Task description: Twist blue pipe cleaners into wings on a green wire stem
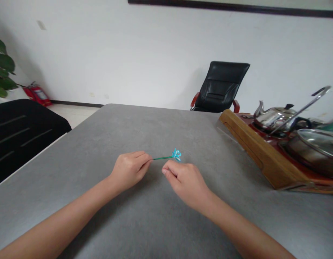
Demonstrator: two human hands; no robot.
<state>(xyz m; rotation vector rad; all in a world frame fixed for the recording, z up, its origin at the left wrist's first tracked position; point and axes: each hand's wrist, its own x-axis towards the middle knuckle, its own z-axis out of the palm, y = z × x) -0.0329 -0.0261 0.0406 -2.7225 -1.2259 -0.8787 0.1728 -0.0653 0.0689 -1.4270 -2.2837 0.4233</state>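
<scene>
As we look down on the grey tabletop, our left hand pinches the end of a thin green stem, whose blue twisted flower lies rightward, just above our right hand, its fingers curled together, apart from it.

The light was bright, soft and even, its source out of view; the white wall looked slightly washed out; a faint, soft shadow lay on the counter beneath the right hand; the steel pot lid caught mild glare; wide-angle distortion bowed the frame's edges; fine detail looked slightly soft.
</scene>
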